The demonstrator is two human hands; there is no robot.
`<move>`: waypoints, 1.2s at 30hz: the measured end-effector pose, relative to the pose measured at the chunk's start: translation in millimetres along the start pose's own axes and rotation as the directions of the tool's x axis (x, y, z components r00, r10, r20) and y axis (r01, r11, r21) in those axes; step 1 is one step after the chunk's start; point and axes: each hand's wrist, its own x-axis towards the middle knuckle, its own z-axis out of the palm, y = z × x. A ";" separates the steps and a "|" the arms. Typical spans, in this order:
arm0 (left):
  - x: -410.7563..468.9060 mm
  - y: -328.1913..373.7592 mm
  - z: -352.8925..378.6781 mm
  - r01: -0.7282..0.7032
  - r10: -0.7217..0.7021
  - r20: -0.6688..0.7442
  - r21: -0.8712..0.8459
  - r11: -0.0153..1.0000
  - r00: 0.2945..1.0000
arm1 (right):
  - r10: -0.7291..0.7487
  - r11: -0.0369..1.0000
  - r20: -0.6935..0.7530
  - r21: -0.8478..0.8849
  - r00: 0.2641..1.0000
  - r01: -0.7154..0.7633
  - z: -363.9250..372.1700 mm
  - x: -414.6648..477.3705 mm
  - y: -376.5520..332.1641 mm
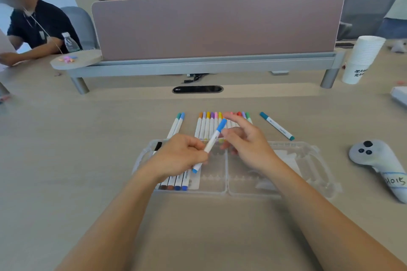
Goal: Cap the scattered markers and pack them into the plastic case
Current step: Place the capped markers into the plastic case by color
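Two hands of ours meet above the open plastic case (pixel 242 191), which lies flat on the tabletop (pixel 88 160); our left hand (pixel 182 154) grips a blue-capped marker (pixel 211 143) by the lower barrel, fingers curled round it, the cap tilted up and away; our right hand (pixel 246 141) hovers just beside the cap, fingers loosely spread and holding nothing, though blur hides whether a fingertip touches; a few packed markers (pixel 176 182) lie in the case's left half, partly under the left hand; behind the case rests a row of capped markers (pixel 209 124), a pair (pixel 176 124) to its left, a teal marker (pixel 276 126) apart at the right; a grey controller (pixel 374 160) lies further right.
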 end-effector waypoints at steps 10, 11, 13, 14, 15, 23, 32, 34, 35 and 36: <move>-5.1 -26.2 -24.3 -0.103 0.125 -0.125 0.169 0.980 0.984 | 0.115 0.976 0.148 -0.199 0.982 -0.085 35.8 23.7 -15.9; -3.6 -28.8 -25.7 -0.095 0.118 -0.115 0.187 0.978 0.986 | 0.140 0.965 0.158 -0.241 0.977 -0.100 39.9 25.9 -15.5; -3.0 -31.3 -21.9 -0.078 0.107 -0.103 0.251 0.965 0.989 | 0.183 0.940 0.169 -0.318 0.968 -0.122 45.8 28.4 -14.1; -2.6 -32.6 -19.1 -0.064 0.099 -0.116 0.272 0.960 0.988 | 0.198 0.928 0.166 -0.348 0.966 -0.130 48.2 29.7 -12.5; -2.3 -33.1 -16.8 -0.050 0.094 -0.138 0.291 0.955 0.986 | 0.206 0.914 0.159 -0.384 0.966 -0.132 50.7 30.4 -11.6; 2.4 -29.3 -10.8 0.081 -0.018 -0.178 0.357 0.930 0.984 | -0.055 0.734 -0.061 -0.679 0.997 -0.001 33.4 29.3 -9.2; 13.1 -11.3 -19.4 0.140 -0.108 -0.100 0.411 0.901 0.989 | -0.155 0.679 0.106 -0.711 0.982 0.184 -12.7 -30.4 11.8; 23.2 -7.8 -21.9 0.087 -0.023 -0.188 0.345 0.935 0.982 | -0.169 0.677 0.131 -0.705 0.977 0.212 -15.7 -35.5 17.8; 32.9 -7.8 -23.4 0.078 0.013 -0.273 0.323 0.943 0.962 | -0.165 0.682 0.126 -0.702 0.978 0.206 -15.8 -35.7 20.4; 43.3 -8.1 -24.3 0.097 0.032 -0.360 0.336 0.937 0.932 | -0.168 0.690 0.117 -0.695 0.979 0.202 -15.7 -35.3 22.1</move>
